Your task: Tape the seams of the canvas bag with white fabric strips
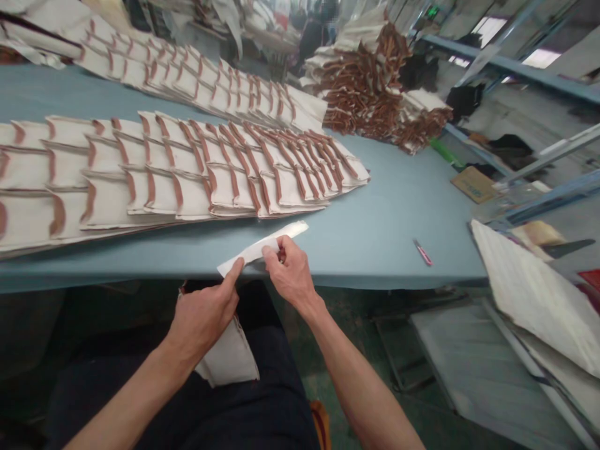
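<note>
A narrow white strip lies at a slant by the table's front edge, its far end bright and shiny. My right hand pinches the strip near its middle between thumb and fingers. The index finger of my left hand presses on the strip's near end. The other fingers of that hand curl around a cream fabric piece, which hangs below the table edge over my lap. Part of this piece is hidden behind the hand.
Overlapping cream fabric pieces with brown edges cover the blue table at left, with another row behind. A brown-and-cream pile stands at the back. A pink cutter lies at right, near a cardboard box and leaning boards.
</note>
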`<state>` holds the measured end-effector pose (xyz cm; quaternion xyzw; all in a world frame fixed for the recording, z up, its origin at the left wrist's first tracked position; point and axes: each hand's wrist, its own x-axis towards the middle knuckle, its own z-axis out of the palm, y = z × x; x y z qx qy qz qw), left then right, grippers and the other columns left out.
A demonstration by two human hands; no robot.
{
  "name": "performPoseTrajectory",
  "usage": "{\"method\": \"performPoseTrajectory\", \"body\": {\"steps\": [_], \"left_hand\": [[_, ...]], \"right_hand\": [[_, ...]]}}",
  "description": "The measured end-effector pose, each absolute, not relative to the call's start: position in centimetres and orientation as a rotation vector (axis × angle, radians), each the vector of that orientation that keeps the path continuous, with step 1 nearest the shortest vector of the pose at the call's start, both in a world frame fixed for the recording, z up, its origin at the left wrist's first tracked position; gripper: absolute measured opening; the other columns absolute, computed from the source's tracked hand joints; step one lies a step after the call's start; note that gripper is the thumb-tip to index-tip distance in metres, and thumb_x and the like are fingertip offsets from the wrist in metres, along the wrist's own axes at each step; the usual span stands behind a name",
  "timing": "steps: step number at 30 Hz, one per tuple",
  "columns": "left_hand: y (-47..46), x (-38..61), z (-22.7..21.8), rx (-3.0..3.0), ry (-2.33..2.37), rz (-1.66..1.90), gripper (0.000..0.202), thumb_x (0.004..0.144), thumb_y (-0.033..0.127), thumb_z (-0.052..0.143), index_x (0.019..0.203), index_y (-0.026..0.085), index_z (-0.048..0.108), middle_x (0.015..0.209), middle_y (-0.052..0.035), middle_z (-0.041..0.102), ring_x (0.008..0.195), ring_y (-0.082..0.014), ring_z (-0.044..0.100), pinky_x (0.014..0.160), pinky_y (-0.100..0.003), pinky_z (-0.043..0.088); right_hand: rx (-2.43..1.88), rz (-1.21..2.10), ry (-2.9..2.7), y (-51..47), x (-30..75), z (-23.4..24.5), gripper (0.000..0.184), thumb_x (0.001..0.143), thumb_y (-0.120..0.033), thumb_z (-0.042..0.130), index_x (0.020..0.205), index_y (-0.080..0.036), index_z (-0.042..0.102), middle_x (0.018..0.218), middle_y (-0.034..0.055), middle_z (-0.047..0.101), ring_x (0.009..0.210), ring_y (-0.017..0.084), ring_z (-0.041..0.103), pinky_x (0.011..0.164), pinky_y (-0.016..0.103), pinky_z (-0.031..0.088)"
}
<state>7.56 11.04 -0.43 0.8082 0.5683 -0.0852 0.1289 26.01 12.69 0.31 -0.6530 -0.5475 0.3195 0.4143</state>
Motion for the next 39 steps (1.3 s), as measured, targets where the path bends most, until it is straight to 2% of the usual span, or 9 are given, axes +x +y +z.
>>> {"method": "performPoseTrajectory", "body": {"steps": [5, 9, 12, 16, 26, 34, 39], "left_hand": [[11.2, 7.2, -0.7, 2.344, 1.661, -0.239, 0.064, 0.116, 0.022, 0.041, 0.18, 0.023, 0.035, 0.107, -0.0168, 0.091, 0.1, -0.0423, 0.088, 0.09, -0.058, 0.069], [11.2, 7.2, -1.2, 2.344, 1.683, -0.217, 0.062, 0.117, 0.024, 0.042, 0.179, 0.026, 0.035, 0.106, -0.0152, 0.091, 0.097, -0.0403, 0.089, 0.089, -0.056, 0.07], [11.2, 7.1, -1.7, 2.349, 1.703, -0.193, 0.062, 0.117, 0.026, 0.045, 0.178, 0.026, 0.037, 0.102, -0.0147, 0.091, 0.094, -0.0397, 0.089, 0.086, -0.052, 0.07], [11.4, 6.9, -2.6, 2.365, 1.742, -0.168, 0.061, 0.117, 0.029, 0.048, 0.177, 0.025, 0.041, 0.094, -0.0139, 0.091, 0.091, -0.0392, 0.089, 0.083, -0.047, 0.069], [11.8, 7.1, -3.2, 2.331, 1.839, -0.126, 0.059, 0.114, 0.033, 0.054, 0.171, 0.02, 0.055, 0.09, -0.0114, 0.09, 0.085, -0.0388, 0.089, 0.069, -0.04, 0.062], [11.9, 6.0, -5.9, 2.357, 1.856, 0.178, 0.055, 0.11, 0.04, 0.051, 0.159, 0.019, 0.066, 0.077, -0.0067, 0.086, 0.069, -0.0327, 0.084, 0.056, -0.033, 0.044], [12.1, 5.2, -6.8, 2.367, 1.842, 0.226, 0.055, 0.11, 0.041, 0.05, 0.158, 0.021, 0.065, 0.077, -0.0052, 0.084, 0.065, -0.0292, 0.08, 0.057, -0.033, 0.041]], "right_hand": [[-1.601, 0.788, -1.186, 14.5, 29.9, 0.6, 0.023, 0.095, -0.044, 0.062, 0.086, -0.023, 0.063, 0.073, -0.0027, 0.068, 0.062, 0.015, 0.055, 0.06, 0.027, 0.042], [-1.592, 0.792, -1.024, 16.8, 33.3, 0.3, 0.023, 0.094, -0.036, 0.072, 0.078, -0.021, 0.064, 0.065, -0.0055, 0.061, 0.056, 0.011, 0.047, 0.054, 0.024, 0.037], [-1.583, 0.833, -0.908, 18.6, 35.5, 0.1, 0.026, 0.101, -0.031, 0.077, 0.081, -0.018, 0.065, 0.069, -0.0058, 0.061, 0.056, 0.01, 0.051, 0.052, 0.021, 0.04], [-1.532, 0.938, -0.734, 20.3, 38.1, -0.1, 0.024, 0.11, -0.034, 0.076, 0.097, -0.015, 0.069, 0.086, -0.0021, 0.069, 0.063, 0.009, 0.061, 0.053, 0.02, 0.049], [-1.357, 0.926, -0.292, 21.7, 46.0, -0.7, 0.028, 0.112, -0.041, 0.073, 0.123, -0.015, 0.072, 0.108, 0.0046, 0.075, 0.082, 0.016, 0.072, 0.07, 0.03, 0.065], [-1.306, 0.932, -0.145, 23.7, 48.7, -1.3, 0.032, 0.111, -0.04, 0.074, 0.132, -0.016, 0.072, 0.124, 0.0087, 0.076, 0.099, 0.021, 0.077, 0.084, 0.038, 0.069], [-1.309, 0.921, -0.076, 25.2, 49.6, -1.6, 0.037, 0.11, -0.04, 0.075, 0.14, -0.018, 0.07, 0.136, 0.0113, 0.073, 0.113, 0.026, 0.076, 0.095, 0.046, 0.069]]}}
